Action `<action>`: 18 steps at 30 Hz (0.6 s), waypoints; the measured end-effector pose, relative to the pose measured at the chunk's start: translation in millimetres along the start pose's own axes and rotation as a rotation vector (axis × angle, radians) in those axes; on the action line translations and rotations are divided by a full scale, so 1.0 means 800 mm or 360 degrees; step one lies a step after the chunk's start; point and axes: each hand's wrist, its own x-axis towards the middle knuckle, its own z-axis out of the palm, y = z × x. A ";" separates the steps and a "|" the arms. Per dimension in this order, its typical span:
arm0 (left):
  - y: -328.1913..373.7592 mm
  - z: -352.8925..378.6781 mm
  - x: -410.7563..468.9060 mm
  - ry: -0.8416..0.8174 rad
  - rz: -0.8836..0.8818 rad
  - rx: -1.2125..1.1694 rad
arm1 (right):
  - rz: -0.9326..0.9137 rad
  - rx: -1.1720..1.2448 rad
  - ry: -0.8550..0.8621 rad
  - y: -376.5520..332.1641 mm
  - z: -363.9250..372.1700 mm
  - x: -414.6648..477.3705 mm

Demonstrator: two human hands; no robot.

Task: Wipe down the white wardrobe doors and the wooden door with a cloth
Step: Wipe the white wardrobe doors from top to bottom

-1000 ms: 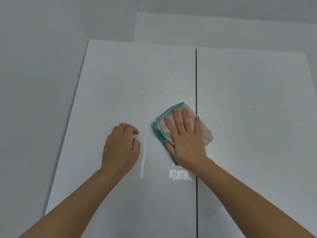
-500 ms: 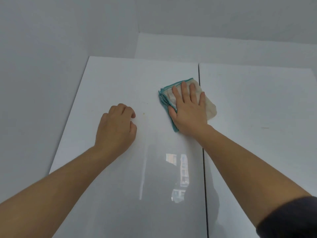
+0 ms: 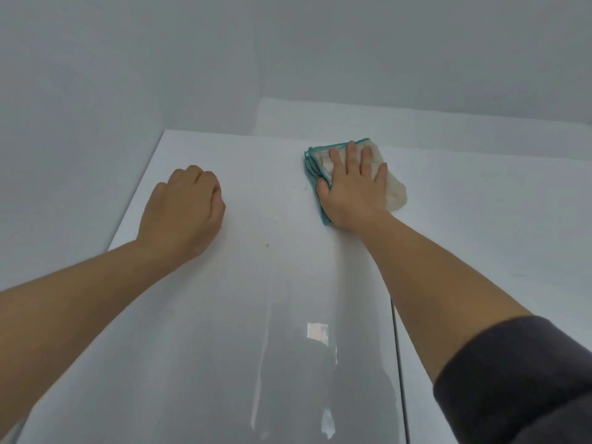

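Soft, cool, even light fills the view and casts no hard shadows, and the wall above the cloth (image 3: 395, 193) looks rather dim and grey. Below the cloth the glossy wardrobe door (image 3: 256, 174) throws back a small bright rectangular patch of glare and long pale vertical streaks, with a darker, blurred reflection lower still. The wide lens bends the scene, so the door's edges splay outward below the cloth. The dark sleeve (image 3: 519, 379) far below and right of it is soft, while the cloth's teal hem reads fairly crisp.
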 end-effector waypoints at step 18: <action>-0.101 -0.050 0.064 -0.0342 0.0541 0.1987 | 0.0319 0.0022 0.0047 -0.026 -0.003 0.039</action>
